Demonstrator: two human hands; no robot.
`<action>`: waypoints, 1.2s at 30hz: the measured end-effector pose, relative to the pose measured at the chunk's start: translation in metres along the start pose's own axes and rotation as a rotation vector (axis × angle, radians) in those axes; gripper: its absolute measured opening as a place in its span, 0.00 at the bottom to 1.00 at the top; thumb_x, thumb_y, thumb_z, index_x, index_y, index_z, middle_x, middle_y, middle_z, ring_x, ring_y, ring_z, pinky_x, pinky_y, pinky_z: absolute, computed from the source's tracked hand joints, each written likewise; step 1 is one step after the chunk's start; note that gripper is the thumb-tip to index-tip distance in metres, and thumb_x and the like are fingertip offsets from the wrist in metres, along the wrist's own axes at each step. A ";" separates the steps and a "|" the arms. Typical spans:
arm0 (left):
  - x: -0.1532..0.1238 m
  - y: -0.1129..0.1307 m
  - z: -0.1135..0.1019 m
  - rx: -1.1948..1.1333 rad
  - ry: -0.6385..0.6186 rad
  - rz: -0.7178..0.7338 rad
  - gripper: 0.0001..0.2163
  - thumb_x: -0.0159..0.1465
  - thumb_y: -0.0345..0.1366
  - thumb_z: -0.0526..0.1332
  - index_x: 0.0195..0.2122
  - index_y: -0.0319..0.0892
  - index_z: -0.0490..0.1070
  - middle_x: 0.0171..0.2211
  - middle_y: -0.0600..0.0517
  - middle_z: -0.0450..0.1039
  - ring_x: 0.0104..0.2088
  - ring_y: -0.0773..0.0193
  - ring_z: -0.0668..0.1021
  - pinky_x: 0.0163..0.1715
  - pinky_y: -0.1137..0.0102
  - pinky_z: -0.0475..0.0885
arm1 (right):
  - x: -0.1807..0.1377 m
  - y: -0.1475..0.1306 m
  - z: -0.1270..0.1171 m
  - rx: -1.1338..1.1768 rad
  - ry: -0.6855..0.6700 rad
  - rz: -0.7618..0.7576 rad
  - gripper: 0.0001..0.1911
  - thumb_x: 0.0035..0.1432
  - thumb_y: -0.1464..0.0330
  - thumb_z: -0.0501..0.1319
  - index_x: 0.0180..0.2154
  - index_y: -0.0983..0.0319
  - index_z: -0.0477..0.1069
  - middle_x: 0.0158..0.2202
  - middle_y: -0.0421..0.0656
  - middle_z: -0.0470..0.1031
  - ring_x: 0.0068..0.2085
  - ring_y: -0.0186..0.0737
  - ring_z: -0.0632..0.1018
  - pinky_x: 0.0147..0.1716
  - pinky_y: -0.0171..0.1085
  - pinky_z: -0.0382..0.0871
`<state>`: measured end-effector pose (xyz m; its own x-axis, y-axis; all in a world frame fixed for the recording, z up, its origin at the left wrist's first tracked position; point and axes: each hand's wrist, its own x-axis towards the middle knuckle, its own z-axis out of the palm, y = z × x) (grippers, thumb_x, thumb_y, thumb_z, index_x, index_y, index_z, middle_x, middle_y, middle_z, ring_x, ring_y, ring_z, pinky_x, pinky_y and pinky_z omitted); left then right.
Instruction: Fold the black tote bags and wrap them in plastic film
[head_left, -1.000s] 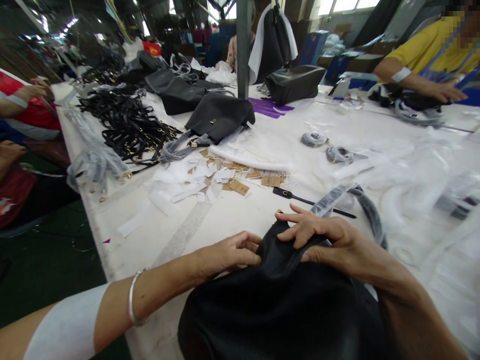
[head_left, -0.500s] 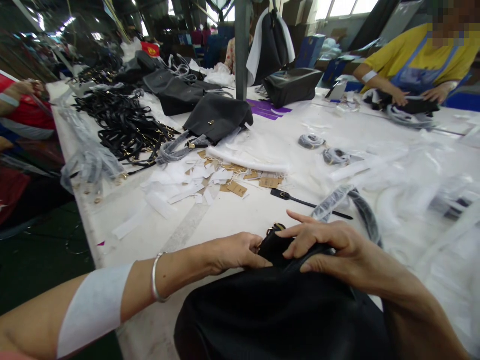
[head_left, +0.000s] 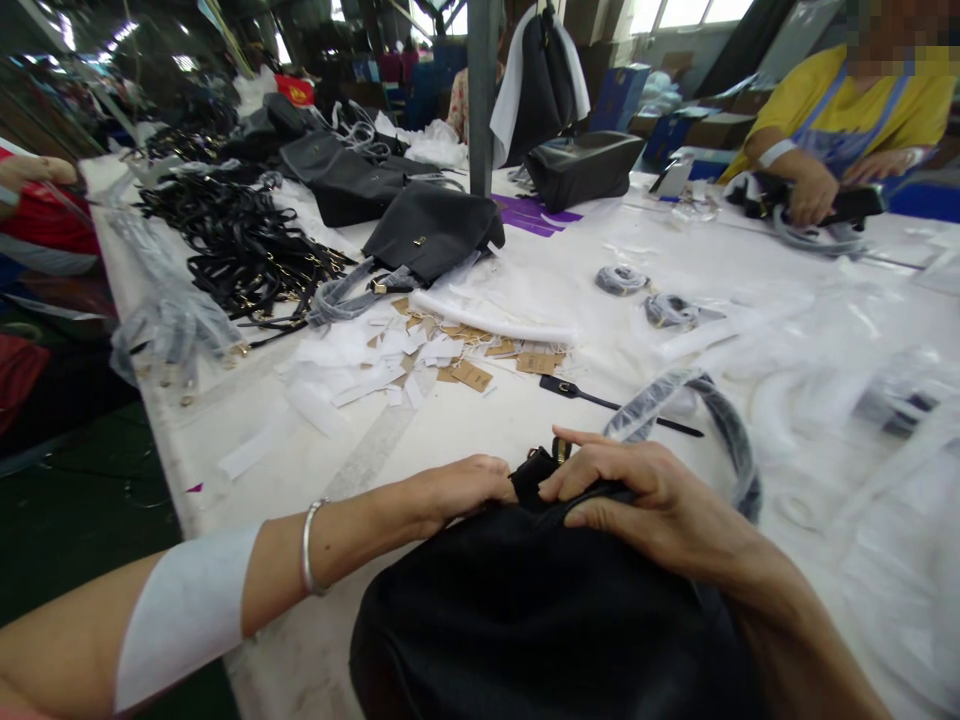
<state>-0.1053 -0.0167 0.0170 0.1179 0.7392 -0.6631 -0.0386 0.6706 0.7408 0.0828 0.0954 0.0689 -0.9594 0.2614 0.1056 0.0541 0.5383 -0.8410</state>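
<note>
A black handbag (head_left: 555, 610) lies close in front of me at the table's near side. My right hand (head_left: 622, 490) pinches the bag's upper edge between thumb and fingers, beside a small gold-coloured fitting (head_left: 560, 450). At the same edge, my left hand (head_left: 465, 490) is closed, with its fingertips hidden behind the black material. Beyond the bag rises a plastic-wrapped handle (head_left: 731, 440). A thin black strap with a buckle (head_left: 566, 388) rests on the table just past my hands.
Brown tags (head_left: 471, 375) and white paper strips lie mid-table. Black straps (head_left: 232, 240) are heaped at left near another black handbag (head_left: 435, 235). A metal post (head_left: 481, 110) stands at the back. Clear plastic covers the right side. A co-worker in yellow (head_left: 817, 130) handles a black item.
My right hand has shifted left along the bag's edge, towards my left hand. My left fingers have sunk further behind the edge. The co-worker's hands have moved on their black item.
</note>
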 end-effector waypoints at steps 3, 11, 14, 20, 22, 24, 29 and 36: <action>0.005 -0.004 -0.003 0.016 -0.022 0.020 0.07 0.48 0.37 0.57 0.28 0.42 0.61 0.21 0.59 0.57 0.21 0.70 0.60 0.20 0.72 0.52 | 0.001 0.002 0.002 0.007 -0.012 0.059 0.04 0.59 0.64 0.63 0.37 0.56 0.75 0.39 0.38 0.79 0.46 0.42 0.78 0.56 0.43 0.64; -0.008 -0.002 0.000 0.765 0.281 0.302 0.03 0.58 0.35 0.53 0.33 0.44 0.57 0.28 0.55 0.65 0.29 0.64 0.68 0.29 0.69 0.59 | 0.009 0.015 0.019 -0.215 -0.005 0.212 0.04 0.63 0.65 0.58 0.38 0.58 0.70 0.34 0.40 0.74 0.38 0.40 0.74 0.39 0.38 0.65; -0.007 -0.005 0.003 0.785 0.321 0.324 0.03 0.60 0.35 0.52 0.33 0.45 0.57 0.28 0.54 0.66 0.28 0.63 0.69 0.28 0.69 0.59 | 0.011 0.018 0.025 -0.295 0.003 0.195 0.06 0.64 0.64 0.56 0.38 0.58 0.69 0.33 0.40 0.73 0.38 0.41 0.73 0.39 0.39 0.64; 0.008 -0.015 -0.004 0.534 0.272 0.312 0.09 0.58 0.40 0.58 0.36 0.43 0.61 0.29 0.56 0.68 0.30 0.64 0.72 0.29 0.71 0.63 | 0.018 0.028 0.033 -0.327 0.047 0.229 0.04 0.63 0.65 0.58 0.37 0.58 0.69 0.31 0.40 0.73 0.36 0.41 0.72 0.37 0.38 0.62; 0.013 -0.016 -0.004 0.524 0.277 0.320 0.10 0.57 0.40 0.59 0.37 0.43 0.62 0.27 0.57 0.67 0.29 0.64 0.71 0.27 0.71 0.63 | 0.020 0.034 0.036 -0.286 0.052 0.230 0.03 0.62 0.66 0.58 0.37 0.58 0.69 0.33 0.40 0.74 0.37 0.41 0.73 0.38 0.39 0.63; 0.015 -0.016 -0.003 0.551 0.313 0.342 0.10 0.58 0.41 0.59 0.37 0.44 0.62 0.27 0.58 0.67 0.28 0.65 0.70 0.27 0.71 0.62 | 0.023 0.041 0.040 -0.226 0.057 0.209 0.04 0.61 0.68 0.59 0.39 0.58 0.70 0.36 0.41 0.75 0.39 0.41 0.74 0.41 0.39 0.64; -0.004 -0.011 -0.008 0.581 0.343 0.367 0.07 0.59 0.37 0.58 0.38 0.43 0.64 0.26 0.58 0.66 0.27 0.67 0.70 0.28 0.72 0.62 | 0.025 0.055 0.046 -0.172 0.085 0.201 0.07 0.58 0.69 0.61 0.40 0.57 0.73 0.40 0.41 0.75 0.41 0.40 0.74 0.44 0.38 0.65; -0.053 -0.004 -0.017 0.671 0.225 0.249 0.13 0.64 0.43 0.53 0.30 0.40 0.71 0.28 0.55 0.70 0.29 0.67 0.70 0.29 0.73 0.61 | 0.028 0.058 0.047 -0.136 0.115 0.290 0.04 0.54 0.69 0.64 0.35 0.57 0.73 0.35 0.38 0.76 0.38 0.38 0.75 0.40 0.37 0.65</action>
<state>-0.1285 -0.0569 0.0472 -0.0235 0.9071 -0.4202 0.5846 0.3534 0.7303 0.0464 0.0968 -0.0021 -0.8616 0.5038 -0.0618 0.3638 0.5280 -0.7674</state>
